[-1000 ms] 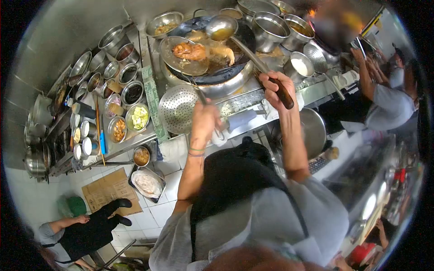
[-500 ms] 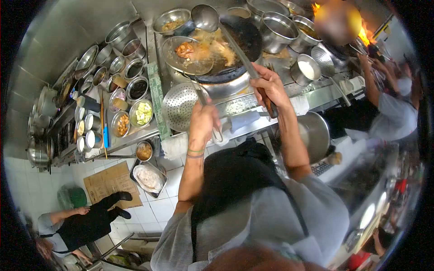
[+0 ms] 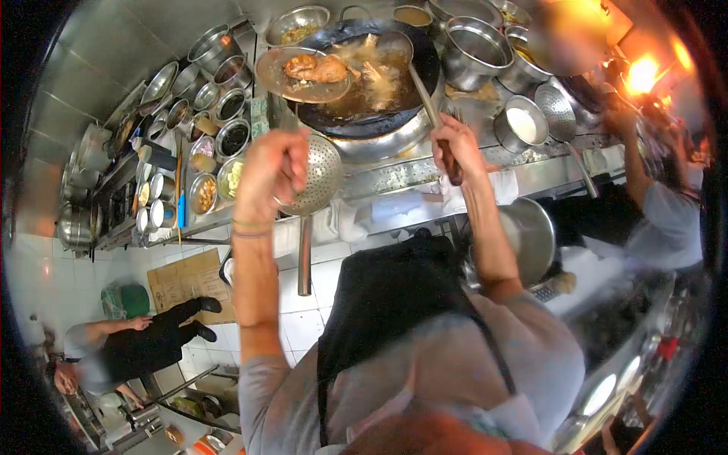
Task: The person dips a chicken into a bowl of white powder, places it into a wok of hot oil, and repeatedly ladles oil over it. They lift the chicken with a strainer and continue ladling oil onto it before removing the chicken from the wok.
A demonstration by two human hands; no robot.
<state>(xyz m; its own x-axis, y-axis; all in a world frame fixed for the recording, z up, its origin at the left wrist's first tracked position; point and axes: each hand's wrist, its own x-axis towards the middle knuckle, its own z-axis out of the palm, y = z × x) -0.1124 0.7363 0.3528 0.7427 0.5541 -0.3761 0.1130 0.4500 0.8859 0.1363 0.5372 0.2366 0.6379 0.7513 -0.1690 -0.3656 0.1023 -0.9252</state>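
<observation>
Left hand [image 3: 271, 168] grips a skimmer [image 3: 303, 72] bearing fried meat; right hand [image 3: 453, 148] clenches a ladle [image 3: 394, 47], seemingly dipping into the oil-filled wok [image 3: 379, 106].

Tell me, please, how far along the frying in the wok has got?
Done: a browned piece of meat lies lifted out on the skimmer that the left hand holds over the wok. In hand: the right hand works a ladle in the oil, where paler pieces sit. Left, probably: those pieces need lifting out.
</observation>
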